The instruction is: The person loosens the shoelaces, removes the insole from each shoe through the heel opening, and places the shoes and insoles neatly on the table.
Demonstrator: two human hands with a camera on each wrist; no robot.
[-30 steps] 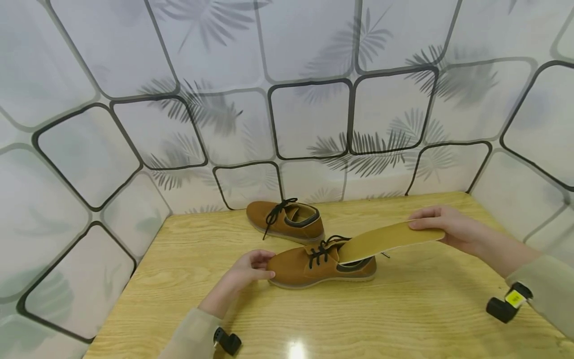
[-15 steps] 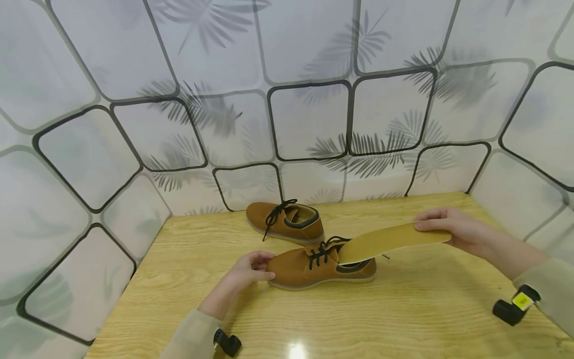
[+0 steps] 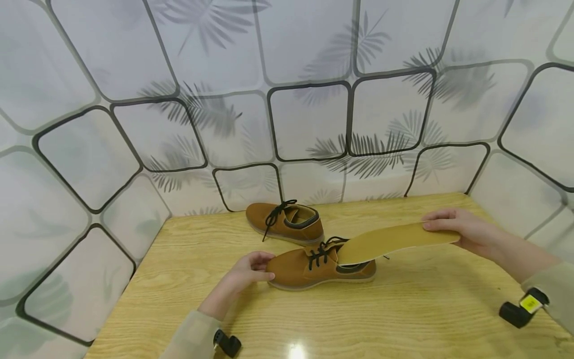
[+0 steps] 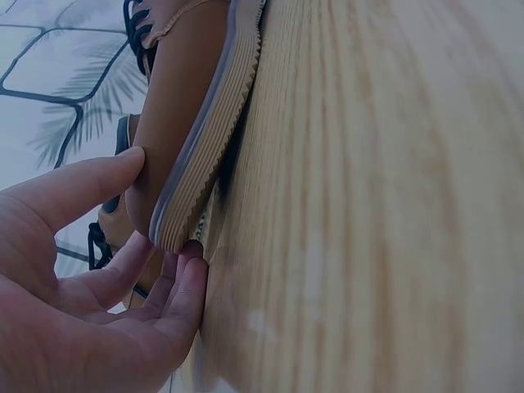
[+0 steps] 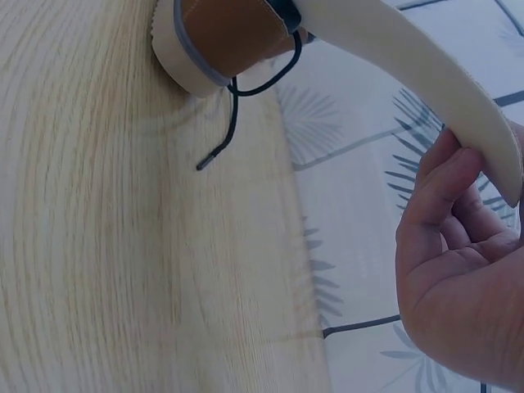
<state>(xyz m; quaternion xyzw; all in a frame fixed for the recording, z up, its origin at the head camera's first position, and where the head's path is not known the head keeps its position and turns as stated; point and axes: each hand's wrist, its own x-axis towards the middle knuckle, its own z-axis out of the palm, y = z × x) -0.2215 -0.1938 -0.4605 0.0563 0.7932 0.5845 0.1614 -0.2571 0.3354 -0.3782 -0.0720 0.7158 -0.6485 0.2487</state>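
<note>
A brown lace-up shoe [image 3: 291,268] lies on its sole at mid-table, toe to the left. My left hand [image 3: 247,269] holds its toe, and the left wrist view has the thumb [image 4: 123,168] against the upper and the fingertips [image 4: 190,274] by the sole's tip. A tan insole [image 3: 394,243] slants up to the right from the shoe's opening, its front end over the collar. My right hand [image 3: 464,230] pinches the other end between thumb and fingers. From the right wrist, the insole's pale underside [image 5: 401,49] shows, bowed in a curve.
Behind stands a second brown shoe [image 3: 284,219] with black laces, close to the first one. A loose black lace [image 5: 233,123] hangs past the heel. Patterned white fabric walls [image 3: 309,119] border the wooden table [image 3: 403,309] at the back and sides.
My right hand has shifted a little to the right with the insole, whose front end stays over the shoe's opening. The left hand and both shoes have kept their places.
</note>
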